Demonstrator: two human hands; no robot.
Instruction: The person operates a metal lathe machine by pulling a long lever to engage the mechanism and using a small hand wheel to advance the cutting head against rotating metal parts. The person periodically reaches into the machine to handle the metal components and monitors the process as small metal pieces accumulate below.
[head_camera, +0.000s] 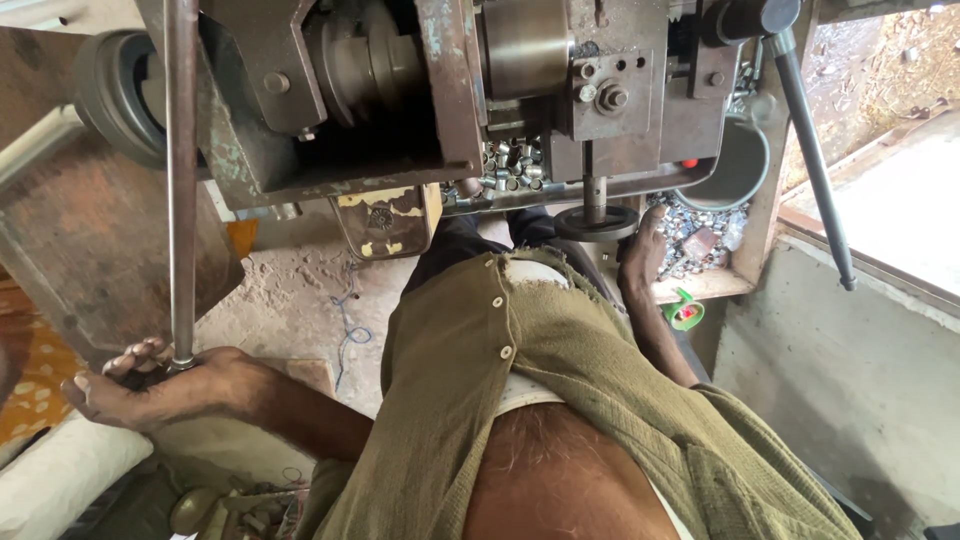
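Observation:
My left hand (150, 385) is low on the left, its fingers closed around the bottom end of a long upright steel lever rod (181, 200) that runs up to the worn metal machine (400, 90). My right hand (642, 255) lies on the wooden shelf edge right of a small black handwheel (597, 222), beside a heap of small shiny metal parts (690, 240). Its fingers point toward the wheel and the heap. Whether they hold a part is hidden. My olive shirt fills the lower middle.
More small metal parts (512, 165) sit in the machine's tray under the spindle. A grey metal bowl (738, 165) stands behind the heap. A black knobbed lever (812, 160) slants down on the right. A green tape roll (685, 312) hangs below the shelf. Concrete wall at right.

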